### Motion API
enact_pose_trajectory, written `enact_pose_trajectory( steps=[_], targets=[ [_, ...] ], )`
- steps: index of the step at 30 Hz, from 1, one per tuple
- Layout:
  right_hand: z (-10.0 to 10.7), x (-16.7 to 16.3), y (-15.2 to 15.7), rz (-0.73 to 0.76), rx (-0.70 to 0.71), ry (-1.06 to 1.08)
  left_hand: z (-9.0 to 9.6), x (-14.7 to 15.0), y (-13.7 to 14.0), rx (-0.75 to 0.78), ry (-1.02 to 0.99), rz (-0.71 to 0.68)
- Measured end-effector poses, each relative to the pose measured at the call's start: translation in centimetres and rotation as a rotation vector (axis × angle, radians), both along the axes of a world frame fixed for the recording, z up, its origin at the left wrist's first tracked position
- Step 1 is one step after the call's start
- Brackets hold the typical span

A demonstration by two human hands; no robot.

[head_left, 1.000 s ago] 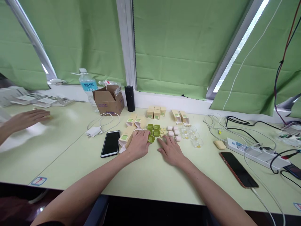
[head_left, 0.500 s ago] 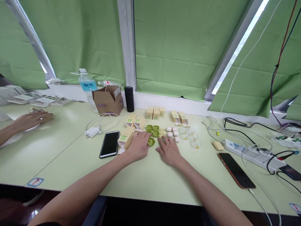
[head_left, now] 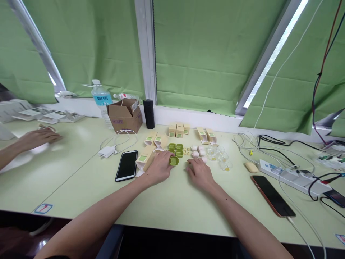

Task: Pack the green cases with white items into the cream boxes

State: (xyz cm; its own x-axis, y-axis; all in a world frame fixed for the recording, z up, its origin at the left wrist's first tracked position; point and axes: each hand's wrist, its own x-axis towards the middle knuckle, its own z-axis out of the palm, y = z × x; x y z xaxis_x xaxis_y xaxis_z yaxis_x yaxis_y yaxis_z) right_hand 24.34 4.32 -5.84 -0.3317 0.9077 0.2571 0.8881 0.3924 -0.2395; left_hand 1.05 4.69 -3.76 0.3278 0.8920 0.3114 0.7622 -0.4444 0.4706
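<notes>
Since the earlier frame, the right hand (head_left: 201,173) has drawn back and to the right, clear of the small yellow pieces (head_left: 186,151). Landmark: the green tub (head_left: 174,161), held at its left side between the left hand's (head_left: 159,167) closed digits. The right fingertips lie directly right of the tub — near, not touching. No long axis is evident; the tub looks roughly square. Right hand: palm down, fingers bent, tips close to thumb — whether they pinch anything cannot be told. Small yellow pieces lie just beyond and right of the tub; other green tubs (head_left: 179,146) stand behind it.

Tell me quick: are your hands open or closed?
Left hand: holding a green container.
Right hand: partly curled; can't tell if it holds anything.
</notes>
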Motion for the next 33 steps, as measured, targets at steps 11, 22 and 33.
enact_pose_trajectory(
  steps=[11,22,33],
  targets=[
    [0.1,0.2,0.2,-0.034,0.042,0.149,-0.3,0.2,0.5,-0.239,-0.646,-0.11],
    [-0.5,0.3,0.4,0.01,0.107,0.202,-0.1,0.4,0.5,-0.62,-1.199,-0.415],
    [-0.4,0.1,0.2,0.203,0.349,0.605,-0.9,0.7,0.4,-0.748,-1.42,-0.425]
  ],
)
